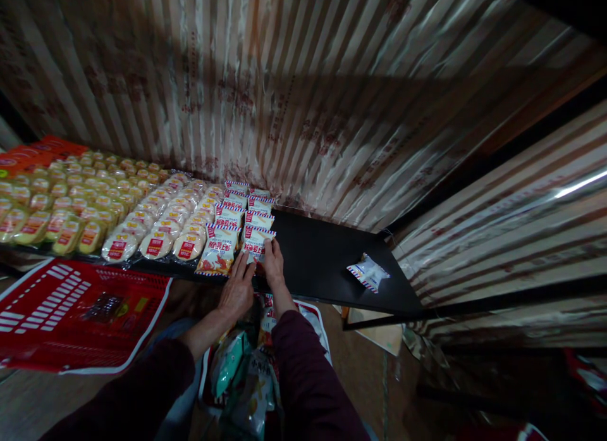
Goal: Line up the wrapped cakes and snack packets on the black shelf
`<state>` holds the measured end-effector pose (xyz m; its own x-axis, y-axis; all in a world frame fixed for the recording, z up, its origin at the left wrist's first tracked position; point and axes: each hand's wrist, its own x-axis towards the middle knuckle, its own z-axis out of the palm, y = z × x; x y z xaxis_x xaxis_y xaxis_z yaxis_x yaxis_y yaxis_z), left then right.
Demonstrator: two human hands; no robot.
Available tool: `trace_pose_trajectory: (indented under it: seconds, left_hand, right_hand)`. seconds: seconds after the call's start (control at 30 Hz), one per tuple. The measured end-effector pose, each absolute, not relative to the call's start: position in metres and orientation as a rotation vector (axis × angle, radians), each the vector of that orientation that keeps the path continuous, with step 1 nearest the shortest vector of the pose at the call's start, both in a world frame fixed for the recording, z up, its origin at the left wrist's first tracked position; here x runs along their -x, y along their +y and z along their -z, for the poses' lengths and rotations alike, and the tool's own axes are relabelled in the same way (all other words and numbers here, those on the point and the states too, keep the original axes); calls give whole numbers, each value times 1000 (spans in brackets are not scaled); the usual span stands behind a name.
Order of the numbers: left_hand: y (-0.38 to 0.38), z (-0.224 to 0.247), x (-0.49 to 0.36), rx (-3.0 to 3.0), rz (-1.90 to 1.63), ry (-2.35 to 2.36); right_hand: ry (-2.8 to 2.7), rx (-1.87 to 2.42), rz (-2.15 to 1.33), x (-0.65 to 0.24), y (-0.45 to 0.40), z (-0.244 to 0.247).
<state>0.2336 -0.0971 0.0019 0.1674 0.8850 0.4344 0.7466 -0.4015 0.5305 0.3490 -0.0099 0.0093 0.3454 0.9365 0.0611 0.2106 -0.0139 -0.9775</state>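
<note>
— Plastic wrappers, striped red, white and blue at the edges: that is what both hands are on. The left hand (237, 290) lies flat, fingers stretched forward, its tips against the inner edge of the nearest packet (217, 252) in the left column. The right hand (274, 264) is curled over the nearest packet (257, 243) of the right column, fingers bent on its lower edge, seemingly pinching or pressing it down.

— How much of the shelf is filled?

— Judging from how things lie, the left part is laid out. Two short columns of the striped packets (239, 208) run back to the wall, and beside them stand rows of round pale cakes (167, 221), then yellow-green packs (71, 200) further left. The right stretch of the black shelf (322, 264) is bare except for one loose packet (368, 272) lying well apart near the far corner. More sachets show in a bag (241, 378) down between the arms, so stock appears to remain.

— And the arms?

— Both come up from below in dark maroon sleeves (308, 378), forearms converging so the hands sit just beside each other at the shelf's front edge, wrists low, palms down.

— Anything else around?

— A red basket (71, 314) sits under the shelf at left, and striped printed wrapping (303, 99) covers the wall behind.
</note>
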Motion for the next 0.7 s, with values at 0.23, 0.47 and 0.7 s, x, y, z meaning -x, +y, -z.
trace_pose_trajectory:
  seconds: [0.23,0.47,0.7]
  left_hand:
    - [-98,-3,-234,-2227,-1115,1621]
    - [-91,-12,-243,-2264,-1056,1675]
    - [-81,-9,-247,-2284,-1075,1686]
  right_hand:
    - [-980,1412,-895,-360,-2,-2]
    - [-743,1257,-1043,-361,33,-9]
    - [-677,1090,-1231,-359,56,-16]
